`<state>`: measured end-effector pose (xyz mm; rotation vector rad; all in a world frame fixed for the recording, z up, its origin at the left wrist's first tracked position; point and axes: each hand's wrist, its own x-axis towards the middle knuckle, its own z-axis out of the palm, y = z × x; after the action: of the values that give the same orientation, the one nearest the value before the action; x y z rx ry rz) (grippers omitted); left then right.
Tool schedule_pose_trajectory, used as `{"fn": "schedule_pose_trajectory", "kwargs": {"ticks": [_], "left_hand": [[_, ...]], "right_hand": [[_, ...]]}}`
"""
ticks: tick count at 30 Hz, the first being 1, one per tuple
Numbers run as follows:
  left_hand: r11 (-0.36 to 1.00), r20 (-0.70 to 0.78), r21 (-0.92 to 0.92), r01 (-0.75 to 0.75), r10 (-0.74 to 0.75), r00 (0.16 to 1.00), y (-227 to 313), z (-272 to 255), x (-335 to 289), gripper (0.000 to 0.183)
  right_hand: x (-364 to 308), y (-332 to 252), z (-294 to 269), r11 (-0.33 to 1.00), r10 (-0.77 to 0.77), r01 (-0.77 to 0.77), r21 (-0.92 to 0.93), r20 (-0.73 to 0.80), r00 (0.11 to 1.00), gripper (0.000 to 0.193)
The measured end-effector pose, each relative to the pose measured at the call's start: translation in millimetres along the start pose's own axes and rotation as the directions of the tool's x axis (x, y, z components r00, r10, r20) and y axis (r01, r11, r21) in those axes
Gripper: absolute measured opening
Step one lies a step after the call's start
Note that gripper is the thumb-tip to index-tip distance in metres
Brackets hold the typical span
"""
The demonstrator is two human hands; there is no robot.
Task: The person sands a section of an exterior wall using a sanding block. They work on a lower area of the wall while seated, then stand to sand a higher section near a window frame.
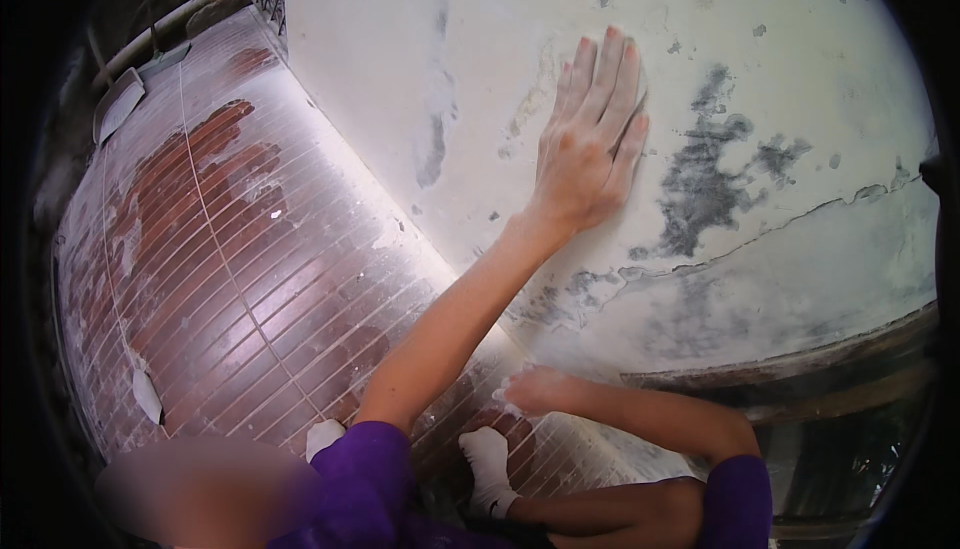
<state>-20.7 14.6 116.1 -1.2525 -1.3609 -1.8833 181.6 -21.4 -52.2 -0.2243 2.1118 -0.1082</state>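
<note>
Wall: one, whitish plaster, stained with dark grey mould patches and a long crack running across its lower part; it meets the tiled floor along a line slanting from upper left to lower right. Left hand: one, laid flat on the wall, palm against the plaster, fingers held close together and pointing up and slightly right, holding nothing; its long axis follows the forearm, which stretches straight from the purple sleeve near the lower edge up to the wall. Right hand: one, low at the foot of the wall where plaster meets floor, dusted white, arm bent sharply at the elbow; whether its fingers are spread or curled cannot be told. Floor: reddish-brown narrow tiles in rows, smeared with white dust, lying left of the wall. White socked foot: one seen clearly, on the tiles just below the right hand. Two loose white fragments lie on the floor, well left of the wall.
</note>
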Motion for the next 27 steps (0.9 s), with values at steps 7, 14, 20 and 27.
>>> {"fn": "schedule_pose_trajectory", "kwargs": {"ticks": [7, 14, 20, 27], "left_hand": [[1.000, -0.031, -0.009, 0.004, -0.004, 1.000, -3, -8, 11, 0.058], [0.986, 0.020, -0.047, 0.159, -0.158, 0.987, 14, -2, -75, 0.056], [0.988, -0.005, -0.051, 0.144, -0.144, 0.990, 14, -5, -25, 0.056], [0.984, -0.029, -0.080, 0.161, -0.164, 0.986, 14, -5, -4, 0.056]], "right_hand": [[-20, 1, -12, 0.999, 0.040, -0.041, 0.009, 0.065, 0.997, 0.026], [-12, 5, 2, 0.999, 0.042, -0.042, 0.002, 0.015, 0.999, 0.027], [-2, 8, 7, 0.999, 0.014, -0.015, -0.037, -0.046, 0.999, 0.025], [2, 19, 12, 0.996, 0.030, -0.031, -0.089, -0.018, 0.999, 0.028]]}}
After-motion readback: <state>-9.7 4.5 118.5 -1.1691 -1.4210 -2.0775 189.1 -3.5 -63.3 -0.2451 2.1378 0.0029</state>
